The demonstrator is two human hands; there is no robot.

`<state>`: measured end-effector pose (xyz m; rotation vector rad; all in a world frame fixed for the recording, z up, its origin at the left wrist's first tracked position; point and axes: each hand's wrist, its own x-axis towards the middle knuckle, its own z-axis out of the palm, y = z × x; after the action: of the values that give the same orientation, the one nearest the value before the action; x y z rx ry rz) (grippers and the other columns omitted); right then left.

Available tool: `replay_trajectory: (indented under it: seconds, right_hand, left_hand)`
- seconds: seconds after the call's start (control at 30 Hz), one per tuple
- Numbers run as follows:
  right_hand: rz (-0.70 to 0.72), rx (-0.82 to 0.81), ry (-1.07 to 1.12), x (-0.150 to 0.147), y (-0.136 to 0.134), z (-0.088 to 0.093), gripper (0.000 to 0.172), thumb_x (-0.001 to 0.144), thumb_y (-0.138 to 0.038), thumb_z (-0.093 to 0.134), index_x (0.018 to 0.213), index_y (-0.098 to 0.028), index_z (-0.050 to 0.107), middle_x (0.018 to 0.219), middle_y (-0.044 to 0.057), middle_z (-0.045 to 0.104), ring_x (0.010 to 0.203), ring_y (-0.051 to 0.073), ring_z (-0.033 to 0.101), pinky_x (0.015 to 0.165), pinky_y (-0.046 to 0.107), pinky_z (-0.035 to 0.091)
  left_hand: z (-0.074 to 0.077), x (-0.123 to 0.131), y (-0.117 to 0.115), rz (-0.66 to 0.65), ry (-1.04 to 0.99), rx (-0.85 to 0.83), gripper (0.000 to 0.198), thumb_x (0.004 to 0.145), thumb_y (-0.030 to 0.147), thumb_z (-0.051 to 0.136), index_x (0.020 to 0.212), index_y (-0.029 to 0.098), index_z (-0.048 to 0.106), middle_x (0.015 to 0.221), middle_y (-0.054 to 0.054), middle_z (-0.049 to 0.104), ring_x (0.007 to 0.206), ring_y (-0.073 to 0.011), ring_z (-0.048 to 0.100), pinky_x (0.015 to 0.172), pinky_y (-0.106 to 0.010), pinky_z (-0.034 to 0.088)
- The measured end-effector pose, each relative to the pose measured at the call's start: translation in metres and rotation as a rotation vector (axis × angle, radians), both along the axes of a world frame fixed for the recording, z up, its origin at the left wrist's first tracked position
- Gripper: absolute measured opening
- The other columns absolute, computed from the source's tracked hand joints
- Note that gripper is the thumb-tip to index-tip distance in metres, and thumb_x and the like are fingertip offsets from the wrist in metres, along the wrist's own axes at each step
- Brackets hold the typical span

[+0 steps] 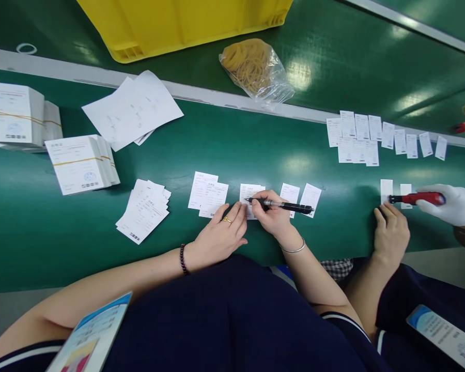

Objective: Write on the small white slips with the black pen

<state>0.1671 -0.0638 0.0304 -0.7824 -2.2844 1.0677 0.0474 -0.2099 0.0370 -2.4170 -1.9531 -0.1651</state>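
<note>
A black pen (289,205) is gripped in my right hand (273,217), its tip on a white printed card (250,191) in front of me. My left hand (222,232) lies flat with fingers stretched out, the fingertips at the card's lower left edge. Just left of it, two overlapping cards (207,194) lie on the green table. Two more cards, one (290,192) partly behind the pen and another (310,199) tilted, are on the right. A fanned pile of cards (143,212) sits farther left.
Rubber-banded card stacks (81,165) and loose white sheets (134,111) lie at left. A yellow bin (186,26) and a bag of rubber bands (251,67) stand behind. On the right, a co-worker's gloved hand (455,205) holds a red-and-black tool (422,199) over a card, near rows of cards (356,137).
</note>
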Motion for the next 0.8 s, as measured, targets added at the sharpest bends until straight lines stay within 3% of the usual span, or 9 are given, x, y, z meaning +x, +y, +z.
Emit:
replay_trajectory:
  seconds: [0.8]
  right_hand:
    - [0.006, 0.096, -0.050, -0.0017, -0.0013, -0.0009, 0.005, 0.083, -0.022, 0.058, 0.080, -0.022, 0.061, 0.070, 0.000, 0.066, 0.058, 0.013, 0.059, 0.059, 0.028, 0.052]
  left_hand:
    - [-0.0041, 0.0005, -0.0010, 0.003, -0.048, -0.003, 0.055, 0.098, 0.046, 0.046, 0.133, 0.005, 0.054, 0.141, -0.022, 0.051, 0.134, -0.0308, 0.044, 0.111, -0.049, 0.035]
